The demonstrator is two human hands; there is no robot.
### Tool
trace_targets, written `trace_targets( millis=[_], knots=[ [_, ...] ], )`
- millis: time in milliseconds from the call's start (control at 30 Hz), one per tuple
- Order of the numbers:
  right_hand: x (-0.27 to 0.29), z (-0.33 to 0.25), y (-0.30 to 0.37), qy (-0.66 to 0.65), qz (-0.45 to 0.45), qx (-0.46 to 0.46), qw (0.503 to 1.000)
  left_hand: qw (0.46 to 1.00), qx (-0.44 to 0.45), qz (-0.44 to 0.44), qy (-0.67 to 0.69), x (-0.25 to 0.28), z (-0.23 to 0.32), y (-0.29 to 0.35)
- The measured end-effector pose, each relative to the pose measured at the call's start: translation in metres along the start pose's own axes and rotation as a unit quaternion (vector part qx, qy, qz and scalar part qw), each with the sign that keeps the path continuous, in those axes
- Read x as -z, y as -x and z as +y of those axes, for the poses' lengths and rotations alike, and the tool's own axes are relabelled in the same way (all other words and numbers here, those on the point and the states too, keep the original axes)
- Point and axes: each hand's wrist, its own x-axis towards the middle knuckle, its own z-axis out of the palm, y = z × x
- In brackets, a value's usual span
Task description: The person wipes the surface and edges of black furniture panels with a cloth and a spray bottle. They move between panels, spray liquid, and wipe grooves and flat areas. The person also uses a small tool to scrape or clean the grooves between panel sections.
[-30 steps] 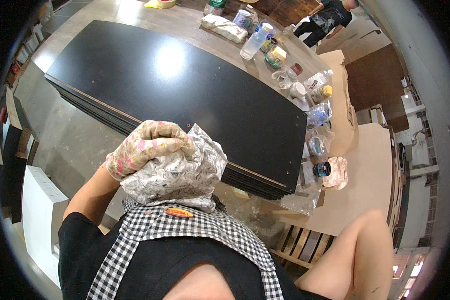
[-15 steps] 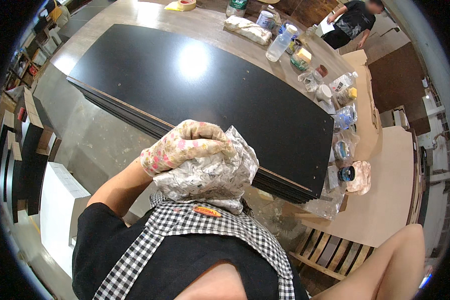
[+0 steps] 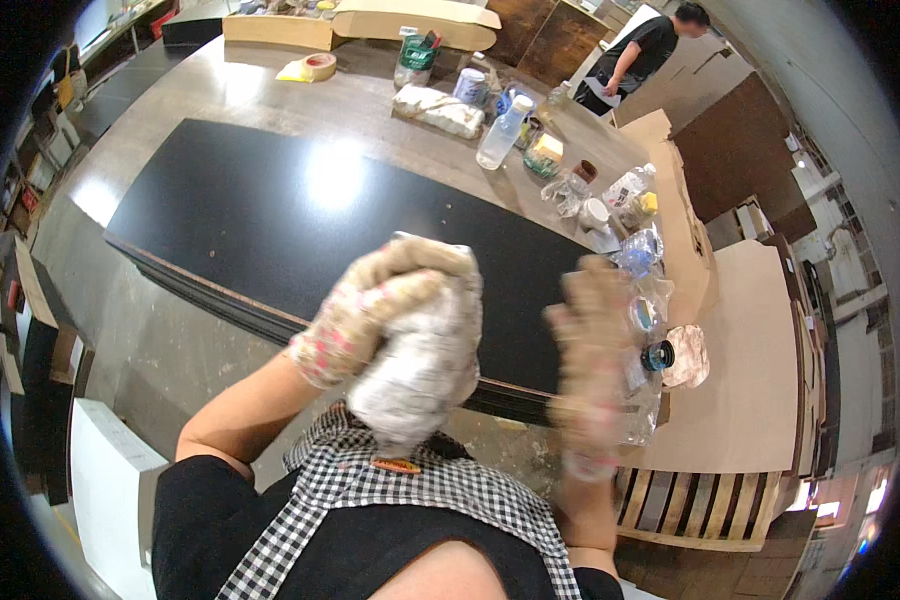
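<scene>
My left hand [image 3: 365, 300], in a floral glove, is closed around a crumpled white-and-grey patterned cloth [image 3: 420, 360], held up in front of the checked apron. My right hand [image 3: 590, 360], also gloved, is raised to the right of it. Motion smears that hand, but its fingers look stretched upward with the thumb apart and nothing held. Beyond both hands lies a stack of black panels [image 3: 240, 220], with small holes in the top one. The cloth and left hand cover part of the stack's near edge; my right hand hides its right end.
Along the table's [image 3: 370, 110] far and right sides stand a clear bottle [image 3: 505, 132], a jar with a green label [image 3: 415, 62], a dark-lidded jar [image 3: 657, 355] and a rolled cloth [image 3: 438, 110]. Tape [image 3: 318, 66] lies farther left. Another person [image 3: 635, 60] stands beyond. A wooden pallet [image 3: 700, 505] sits at right.
My right hand has risen into view at the right of the stack. My left hand has turned with the cloth, which now hangs more upright. The whole view has shifted; the other person's pose differs.
</scene>
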Motion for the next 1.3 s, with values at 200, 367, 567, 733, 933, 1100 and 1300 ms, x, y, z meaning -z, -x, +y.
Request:
trace_targets(
  millis=[200, 367, 567, 733, 933, 1100, 1300],
  knots=[
    [0.002, 0.076, 0.011, -0.048, 0.051, -0.091, 0.993, 0.97, -0.048, -0.124, -0.206, 0.018, -0.014, -0.016],
    [0.087, 0.147, 0.023, 0.343, 0.017, -0.145, 0.928, 0.828, -0.143, 0.272, -0.469, 0.155, 0.033, 0.014],
    [-0.11, 0.185, -0.067, 0.474, -0.145, 0.027, 0.868, 0.753, -0.105, 0.423, -0.493, 0.259, 0.04, 0.064],
    [-0.245, 0.103, -0.088, 0.256, -0.402, 0.146, 0.867, 0.719, -0.156, 0.39, -0.554, 0.262, 0.027, 0.068],
    [-0.211, 0.115, -0.115, 0.488, -0.293, -0.029, 0.822, 0.758, -0.229, 0.422, -0.442, 0.26, 0.033, 0.078],
    [-0.367, 0.121, -0.155, 0.289, -0.3, 0.209, 0.885, 0.689, -0.273, 0.445, -0.503, 0.258, 0.03, 0.085],
    [-0.345, 0.09, -0.153, 0.352, -0.4, 0.192, 0.824, 0.588, -0.351, 0.516, -0.515, 0.297, 0.082, 0.135]
  ],
)
